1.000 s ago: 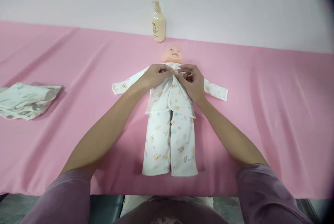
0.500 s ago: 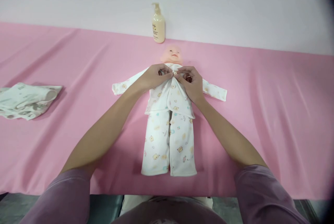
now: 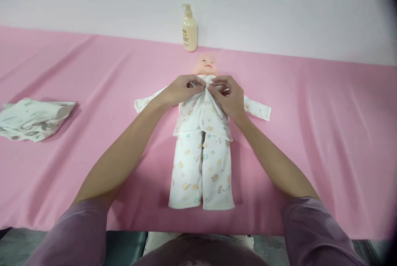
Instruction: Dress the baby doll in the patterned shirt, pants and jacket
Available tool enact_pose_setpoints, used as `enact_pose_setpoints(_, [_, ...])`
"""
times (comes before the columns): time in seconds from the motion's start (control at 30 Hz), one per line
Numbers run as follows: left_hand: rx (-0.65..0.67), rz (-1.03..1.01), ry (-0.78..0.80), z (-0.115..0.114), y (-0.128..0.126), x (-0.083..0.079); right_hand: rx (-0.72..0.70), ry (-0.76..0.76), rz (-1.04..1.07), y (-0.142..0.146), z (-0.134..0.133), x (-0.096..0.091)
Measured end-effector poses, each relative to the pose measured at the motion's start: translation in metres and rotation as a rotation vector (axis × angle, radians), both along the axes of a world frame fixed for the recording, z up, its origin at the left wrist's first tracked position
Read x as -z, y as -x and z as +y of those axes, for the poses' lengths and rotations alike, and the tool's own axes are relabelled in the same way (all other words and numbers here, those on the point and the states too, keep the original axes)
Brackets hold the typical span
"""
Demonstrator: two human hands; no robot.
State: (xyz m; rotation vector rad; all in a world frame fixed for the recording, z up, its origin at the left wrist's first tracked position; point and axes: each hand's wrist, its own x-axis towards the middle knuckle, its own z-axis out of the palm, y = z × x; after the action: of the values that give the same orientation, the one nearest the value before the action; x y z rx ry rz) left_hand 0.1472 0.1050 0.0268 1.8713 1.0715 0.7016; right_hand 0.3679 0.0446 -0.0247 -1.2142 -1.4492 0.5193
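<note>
A baby doll [image 3: 207, 64] lies face up, dressed in a white patterned jacket [image 3: 190, 117] and matching trousers [image 3: 186, 175]. At the upper chest, my left hand [image 3: 185, 88] pinches one side of the jacket's front opening. Opposite it, my right hand [image 3: 228, 94] pinches the other side, thumb and forefinger close to the left fingertips. The cloth is raised slightly between them. Whatever fastening lies there is mostly covered by my fingers. Both jacket sleeves are spread out sideways, and the trouser legs point toward me.
Behind the doll's head a cream pump bottle [image 3: 190, 34] stands against the pale wall [image 3: 279, 10]. Folded white patterned cloth [image 3: 34, 119] lies at the far left. Pink fabric [image 3: 310, 142] with some wrinkles covers the table, whose near edge is just in front of my body.
My right hand has shifted slightly right and its fingertips have moved a little apart from the left ones. Both hands stay on the jacket front, and the doll lies as before.
</note>
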Motion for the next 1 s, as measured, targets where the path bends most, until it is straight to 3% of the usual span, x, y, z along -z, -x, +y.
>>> enact_pose_setpoints(0.2, [-0.046,0.023,-0.130,-0.005,-0.003,0.002,0.038,-0.007,0.071,0.006,0.000,0.002])
enact_pose_setpoints(0.63, [-0.083,0.001,-0.302,-0.006,-0.011,0.020,-0.060,0.099,0.111,-0.015,0.010,-0.001])
enact_pose_setpoints(0.87, [-0.163,-0.040,-0.239,-0.011,-0.022,0.022,0.004,0.118,0.097,-0.024,0.015,0.007])
enact_pose_setpoints(1.0, [-0.206,-0.036,-0.197,-0.014,-0.027,0.021,0.043,0.053,-0.111,-0.032,0.022,0.007])
